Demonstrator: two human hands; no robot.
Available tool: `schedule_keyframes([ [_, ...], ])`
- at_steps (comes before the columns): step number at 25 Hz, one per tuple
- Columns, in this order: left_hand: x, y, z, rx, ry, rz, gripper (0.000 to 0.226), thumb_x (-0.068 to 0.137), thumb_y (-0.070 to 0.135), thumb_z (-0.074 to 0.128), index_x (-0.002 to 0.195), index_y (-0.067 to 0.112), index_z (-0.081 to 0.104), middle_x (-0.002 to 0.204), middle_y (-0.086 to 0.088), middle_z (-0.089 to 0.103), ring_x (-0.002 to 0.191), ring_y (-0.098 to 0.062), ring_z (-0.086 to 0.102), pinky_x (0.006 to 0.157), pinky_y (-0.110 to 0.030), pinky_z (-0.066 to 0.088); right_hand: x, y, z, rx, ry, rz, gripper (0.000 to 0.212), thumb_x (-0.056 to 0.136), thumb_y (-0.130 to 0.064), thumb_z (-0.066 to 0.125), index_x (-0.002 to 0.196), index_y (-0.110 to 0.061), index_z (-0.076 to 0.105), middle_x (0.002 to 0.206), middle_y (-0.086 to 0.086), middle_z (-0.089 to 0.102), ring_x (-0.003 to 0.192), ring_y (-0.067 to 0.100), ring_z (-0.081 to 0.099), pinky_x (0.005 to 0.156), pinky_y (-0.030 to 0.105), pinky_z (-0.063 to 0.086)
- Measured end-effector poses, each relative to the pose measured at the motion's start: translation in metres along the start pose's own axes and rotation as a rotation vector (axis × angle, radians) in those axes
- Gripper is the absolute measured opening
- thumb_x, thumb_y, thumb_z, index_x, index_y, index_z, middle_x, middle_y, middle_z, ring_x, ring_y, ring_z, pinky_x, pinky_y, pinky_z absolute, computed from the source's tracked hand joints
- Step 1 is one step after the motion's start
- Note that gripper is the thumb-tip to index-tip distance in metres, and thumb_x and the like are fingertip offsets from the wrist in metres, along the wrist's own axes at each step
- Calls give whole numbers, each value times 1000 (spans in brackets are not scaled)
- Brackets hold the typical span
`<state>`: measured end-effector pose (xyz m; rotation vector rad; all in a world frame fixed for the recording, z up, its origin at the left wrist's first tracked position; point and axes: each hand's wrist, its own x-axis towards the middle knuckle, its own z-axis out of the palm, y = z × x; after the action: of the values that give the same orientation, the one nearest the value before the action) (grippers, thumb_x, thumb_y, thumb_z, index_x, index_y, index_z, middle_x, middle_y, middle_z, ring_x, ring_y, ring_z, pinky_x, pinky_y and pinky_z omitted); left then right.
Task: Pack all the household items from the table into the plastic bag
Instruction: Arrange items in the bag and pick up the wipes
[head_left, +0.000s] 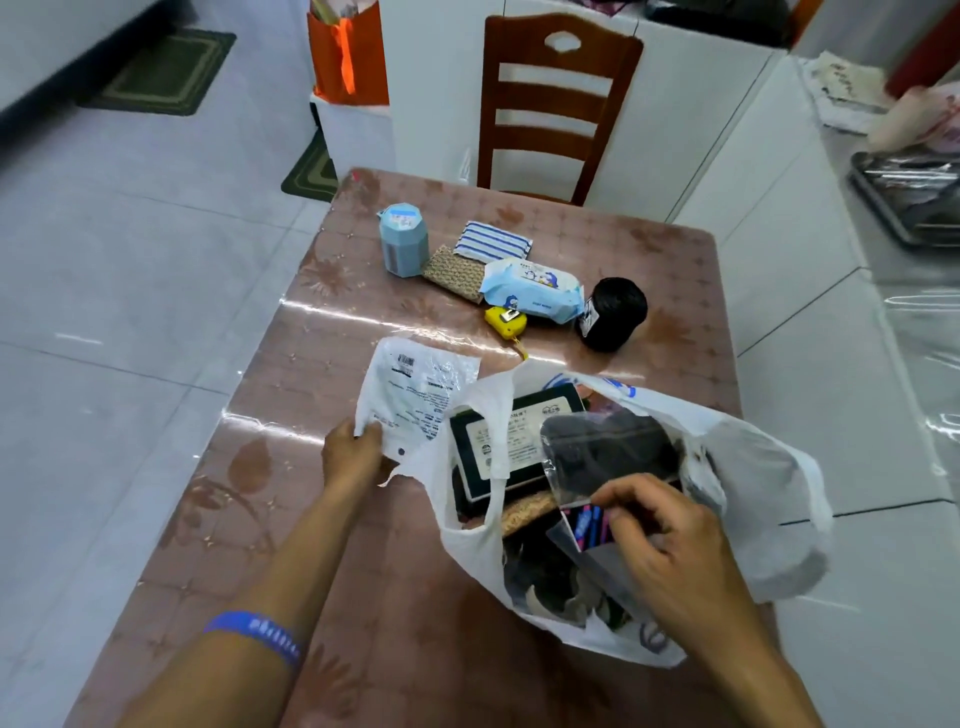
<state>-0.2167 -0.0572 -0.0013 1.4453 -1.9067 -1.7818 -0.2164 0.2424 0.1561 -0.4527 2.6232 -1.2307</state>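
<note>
A white plastic bag (753, 467) lies open on the brown table (322, 519), holding a dark box (514, 436) and other dark items. My right hand (670, 540) reaches into the bag and pinches a clear pouch of pens (587, 525). My left hand (353, 457) grips the corner of a flat white printed packet (410, 384) beside the bag. Farther back on the table sit a blue canister (402, 239), a striped cloth (491, 241), a woven pad (452, 273), a wet-wipes pack (530, 283), a yellow tape measure (505, 322) and a black spool (613, 312).
A wooden chair (556, 104) stands at the table's far edge. An orange bag (348, 57) rests on a white box at back left. White cabinets line the right side, with a dark tray (909, 197) on the counter. Tiled floor lies to the left.
</note>
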Motion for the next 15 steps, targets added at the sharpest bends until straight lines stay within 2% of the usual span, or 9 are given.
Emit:
schedule_keyframes([
  [1,-13,10,-9,-136,-10,26,16,95,16,50,84,13,62,84,-8,68,83,-32,70,63,-36,61,0,-1,-5,40,2,19,28,89,2,57,82,-23,67,85,-13,67,84,5,64,63,14,50],
  [4,-58,58,-48,-473,-19,104,21,102,15,43,90,16,60,86,-5,66,80,-22,65,60,-25,59,6,-7,-19,162,12,81,29,92,-2,57,84,-27,68,84,-13,69,82,5,66,66,20,52],
  [6,-89,97,-71,-551,-108,162,19,102,16,44,97,13,62,88,-5,68,84,-22,65,66,-29,59,11,-21,-21,288,23,89,27,91,-4,59,88,-28,68,88,-8,71,85,8,67,65,23,53],
  [8,-124,138,-87,-551,-213,271,19,101,18,45,102,12,63,92,-6,69,85,-20,66,75,-34,56,16,-45,-24,432,14,34,31,88,-6,65,103,-33,64,101,-8,70,94,14,67,68,22,55],
  [9,-144,159,-92,-549,-279,317,20,101,17,44,102,12,64,93,-5,69,84,-19,66,76,-33,54,16,-56,-25,434,7,-31,45,85,-10,71,117,-38,57,116,-8,65,103,14,65,73,23,56],
  [10,-170,180,-94,-539,-360,358,22,100,16,44,102,11,65,93,-5,70,83,-18,65,76,-31,54,17,-67,-28,326,21,-147,67,80,-16,76,131,-43,43,135,-8,54,117,13,58,84,29,55],
  [12,-220,212,-87,-506,-526,407,23,95,15,46,103,7,67,90,-7,71,79,-18,65,70,-27,54,23,-77,-35,-21,98,-491,101,72,-29,82,149,-37,16,158,1,25,143,18,31,105,45,42],
  [13,-240,221,-79,-494,-617,406,24,93,16,48,102,6,68,88,-7,71,76,-17,66,67,-25,55,26,-79,-37,-149,149,-639,106,71,-35,82,151,-29,12,161,6,18,147,22,21,111,50,34],
  [15,-265,228,-61,-518,-745,362,26,87,16,51,101,6,71,90,-8,74,74,-17,70,62,-26,58,30,-81,-45,-175,245,-756,98,76,-37,79,149,-17,18,158,12,24,145,26,26,112,52,32],
])
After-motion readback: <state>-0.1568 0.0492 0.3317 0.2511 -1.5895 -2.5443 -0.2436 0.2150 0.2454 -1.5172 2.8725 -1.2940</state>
